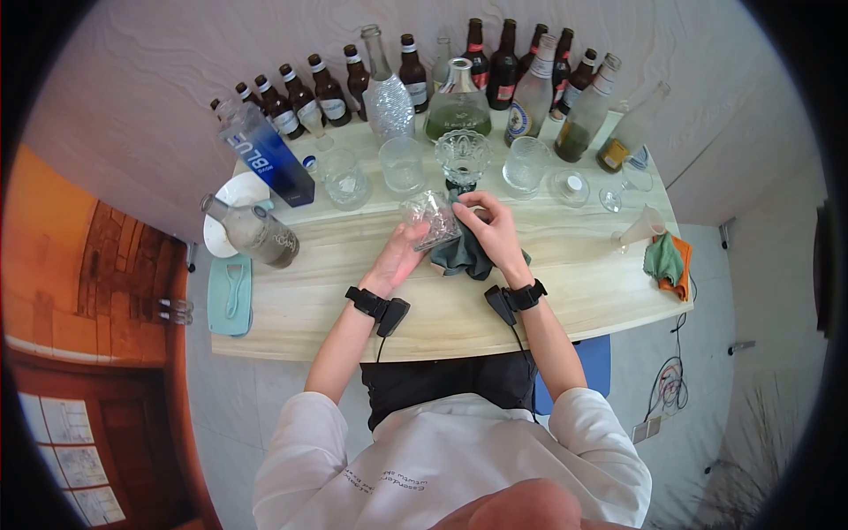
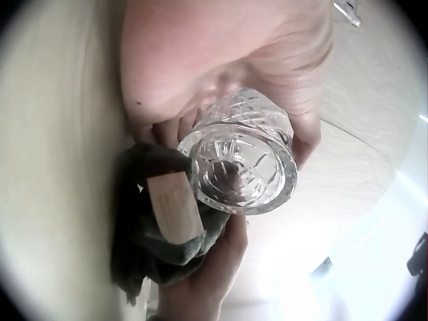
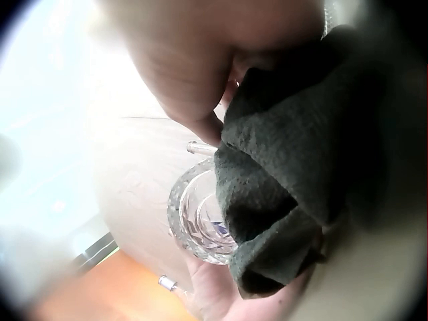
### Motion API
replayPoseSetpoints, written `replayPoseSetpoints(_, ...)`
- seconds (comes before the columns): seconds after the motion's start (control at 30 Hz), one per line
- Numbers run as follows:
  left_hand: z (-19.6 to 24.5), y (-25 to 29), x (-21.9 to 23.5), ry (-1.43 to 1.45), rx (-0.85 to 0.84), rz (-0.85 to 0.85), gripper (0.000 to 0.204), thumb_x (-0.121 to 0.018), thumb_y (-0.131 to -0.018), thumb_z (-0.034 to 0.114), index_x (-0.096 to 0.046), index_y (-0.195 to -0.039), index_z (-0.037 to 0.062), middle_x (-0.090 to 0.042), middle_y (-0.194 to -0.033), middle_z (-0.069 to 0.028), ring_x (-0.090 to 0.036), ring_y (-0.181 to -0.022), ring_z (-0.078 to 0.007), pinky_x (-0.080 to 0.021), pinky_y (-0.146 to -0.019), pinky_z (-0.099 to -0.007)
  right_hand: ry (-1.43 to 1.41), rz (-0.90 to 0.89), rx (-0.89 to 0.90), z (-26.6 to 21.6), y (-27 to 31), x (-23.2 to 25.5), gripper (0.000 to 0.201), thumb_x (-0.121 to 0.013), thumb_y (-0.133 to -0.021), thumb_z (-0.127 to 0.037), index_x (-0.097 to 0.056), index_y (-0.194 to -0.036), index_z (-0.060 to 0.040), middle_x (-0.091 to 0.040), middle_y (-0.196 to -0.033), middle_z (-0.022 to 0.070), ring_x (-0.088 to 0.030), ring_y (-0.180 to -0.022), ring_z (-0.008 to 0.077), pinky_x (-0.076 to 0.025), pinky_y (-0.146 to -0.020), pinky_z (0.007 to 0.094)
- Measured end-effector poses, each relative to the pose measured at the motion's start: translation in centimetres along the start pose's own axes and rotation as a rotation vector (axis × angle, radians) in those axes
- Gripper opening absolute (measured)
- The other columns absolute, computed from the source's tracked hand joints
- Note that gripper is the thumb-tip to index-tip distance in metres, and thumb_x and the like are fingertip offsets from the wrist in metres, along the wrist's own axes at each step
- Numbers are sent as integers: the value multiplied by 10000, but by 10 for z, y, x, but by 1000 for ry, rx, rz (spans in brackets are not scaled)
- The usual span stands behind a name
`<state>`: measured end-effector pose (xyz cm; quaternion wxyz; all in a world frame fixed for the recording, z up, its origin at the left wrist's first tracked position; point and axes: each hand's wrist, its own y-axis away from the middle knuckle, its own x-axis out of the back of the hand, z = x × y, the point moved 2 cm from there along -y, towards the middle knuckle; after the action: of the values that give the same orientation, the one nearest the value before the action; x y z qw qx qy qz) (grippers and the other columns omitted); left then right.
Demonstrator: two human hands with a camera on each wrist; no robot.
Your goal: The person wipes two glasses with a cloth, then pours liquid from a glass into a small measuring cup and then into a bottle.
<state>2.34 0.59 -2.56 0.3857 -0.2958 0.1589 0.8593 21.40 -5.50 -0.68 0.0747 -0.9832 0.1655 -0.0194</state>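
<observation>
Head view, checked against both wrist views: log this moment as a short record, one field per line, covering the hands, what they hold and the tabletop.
Left hand: holds the cut-glass tumbler
Right hand: grips the dark grey-green cloth
Cloth state: bunched, beside the tumbler, pale label showing in left wrist view
Beyond the hands: scalloped glass bowl, decanter with green contents
Table's left: blue rectangular bottle, light-blue peeler
Table's right: green cloth, orange cloth
</observation>
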Motion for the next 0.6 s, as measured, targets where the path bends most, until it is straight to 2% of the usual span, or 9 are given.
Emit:
replayPoseSetpoints(0.07,-1,-2,1,-24,-47,38,699,-757,-908,322,-461,-1478,45,-575,-1409,-84,-556,-1320,-215,-394,-1179,-399,24,0,15,-5,1,-4,271,-758,-948,-183,-711,-1139,4,-739,-999,31,-551,-703,53,-469,-674,248)
replayPoseSetpoints(0.1,-2,-3,3,-36,-72,56,695,-761,-903,307,-460,-1472,47,-584,-1382,-75,-570,-1300,-212,-411,-1163,-394,49,-19,-4,-9,2,-3,246,-744,-973,-165,-697,-1146,3,-710,-1009,22,-633,-828,69,-496,-730,233)
replayPoseSetpoints(0.2,2,-4,9,-143,-142,109,742,-787,-865,281,-437,-1477,48,-566,-1377,-84,-558,-1318,-237,-421,-1158,-415,109,-4,79,-1,-1,-1,257,-745,-973,-171,-694,-1155,2,-719,-1033,34,-653,-843,96,-515,-755,250)
replayPoseSetpoints(0.33,28,1,9,-238,-315,102,794,-813,-828,270,-423,-1482,44,-540,-1377,-96,-532,-1349,-259,-418,-1157,-430,37,-2,21,14,-4,1,273,-747,-958,-214,-710,-1128,-4,-756,-1019,89,-686,-845,160,-541,-780,323)
replayPoseSetpoints(0.5,62,-2,-37,-499,-398,139,816,-830,-804,261,-433,-1483,43,-515,-1419,-96,-519,-1365,-262,-398,-1165,-414,128,-7,32,7,-2,1,291,-735,-943,-252,-719,-1112,-16,-772,-998,113,-715,-843,232,-555,-799,362)
replayPoseSetpoints(0.6,73,-25,-83,-600,-414,-1,781,-823,-818,206,-442,-1478,34,-518,-1433,-104,-510,-1372,-252,-378,-1174,-403,144,5,52,5,-2,3,297,-735,-941,-256,-718,-1111,-13,-771,-1001,131,-721,-847,263,-556,-798,381)
